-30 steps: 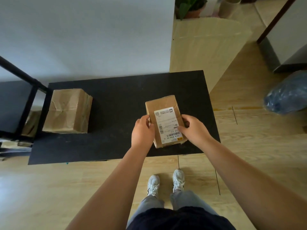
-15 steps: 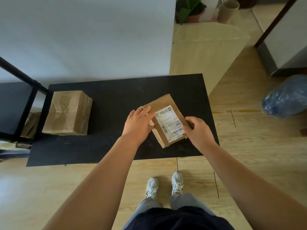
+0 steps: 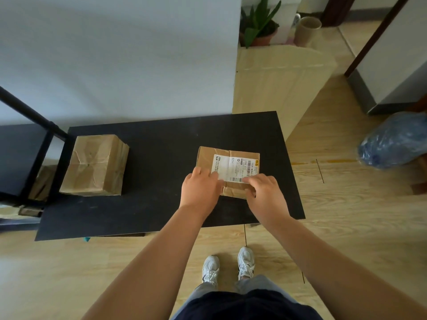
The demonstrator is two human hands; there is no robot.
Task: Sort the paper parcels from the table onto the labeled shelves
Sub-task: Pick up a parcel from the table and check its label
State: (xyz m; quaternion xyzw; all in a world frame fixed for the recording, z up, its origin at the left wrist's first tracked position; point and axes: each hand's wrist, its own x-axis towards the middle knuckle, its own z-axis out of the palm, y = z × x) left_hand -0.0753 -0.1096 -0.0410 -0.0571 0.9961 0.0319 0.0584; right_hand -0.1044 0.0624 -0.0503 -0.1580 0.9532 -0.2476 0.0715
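Nearby, both hands, left (image 3: 199,190) and right (image 3: 265,192), clamp the labelled parcel (image 3: 227,172) on the tabletop (image 3: 161,146); a bigger parcel (image 3: 94,166) sits well apart beside the shelf frame (image 3: 49,135).

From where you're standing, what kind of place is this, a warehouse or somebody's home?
Probably a room in a home or small office used for parcel sorting, not a warehouse: wood-look floor, a potted plant by the wall, and just a small black table beside a black shelf rack.

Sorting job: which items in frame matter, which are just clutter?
Job:
labelled parcel, under left hand and right hand
plain parcel
black table
black shelf rack

Clutter:
potted plant
beige cylinder pot
blue plastic bag
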